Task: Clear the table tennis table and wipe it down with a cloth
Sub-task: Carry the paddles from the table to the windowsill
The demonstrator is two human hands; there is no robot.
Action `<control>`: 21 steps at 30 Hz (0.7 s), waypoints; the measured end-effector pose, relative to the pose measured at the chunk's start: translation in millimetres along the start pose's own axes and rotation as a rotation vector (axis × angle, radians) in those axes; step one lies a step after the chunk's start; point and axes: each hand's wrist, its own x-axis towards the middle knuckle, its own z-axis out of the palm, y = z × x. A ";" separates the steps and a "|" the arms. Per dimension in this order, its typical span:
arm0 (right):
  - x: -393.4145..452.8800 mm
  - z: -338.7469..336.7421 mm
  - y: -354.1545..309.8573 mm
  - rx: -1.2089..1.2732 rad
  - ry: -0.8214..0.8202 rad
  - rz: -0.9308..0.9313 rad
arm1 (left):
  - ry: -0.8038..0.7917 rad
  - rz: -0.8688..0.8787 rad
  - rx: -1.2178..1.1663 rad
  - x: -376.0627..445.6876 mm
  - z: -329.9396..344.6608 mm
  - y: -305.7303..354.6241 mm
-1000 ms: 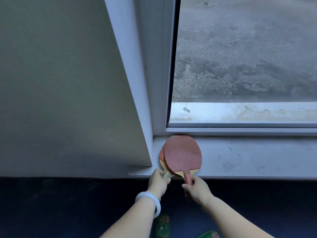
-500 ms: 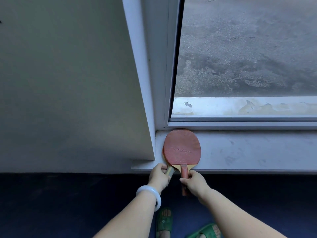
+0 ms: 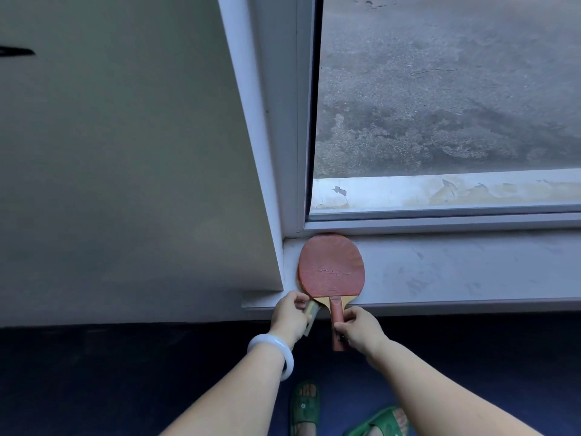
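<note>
1. Since a second ago the upper paddle (image 3: 331, 265) has swung to lie squarely over the lower paddle (image 3: 300, 280), whose blade now shows only as a thin edge at the left.
2. The window sill (image 3: 456, 272) carries both paddles in its left corner, the top blade touching the window frame (image 3: 297, 121).
3. The upper paddle lies red face up, its handle sticking out past the sill's front edge toward the person.
4. The left hand (image 3: 289, 317), with a white bangle (image 3: 272, 354) on its wrist, has fingers curled round the pale handle of the lower paddle, which angles down-left from under the blade.
5. The right hand (image 3: 358, 325) pinches the red handle near its end; how firmly is hard to judge.
6. Green sandals (image 3: 304, 404) show below.
</note>
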 end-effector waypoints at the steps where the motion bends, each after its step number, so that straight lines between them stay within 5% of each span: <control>1: -0.9 -1.0 -0.1 0.009 -0.002 0.004 | 0.001 0.010 -0.007 -0.6 0.0 1.7; 10: -13.2 -24.0 7.4 0.111 0.082 -0.017 | -0.066 0.154 0.105 -6.3 9.0 19.7; 21: -70.6 -121.4 78.7 0.365 0.350 0.065 | -0.274 0.410 0.513 -37.5 72.8 79.9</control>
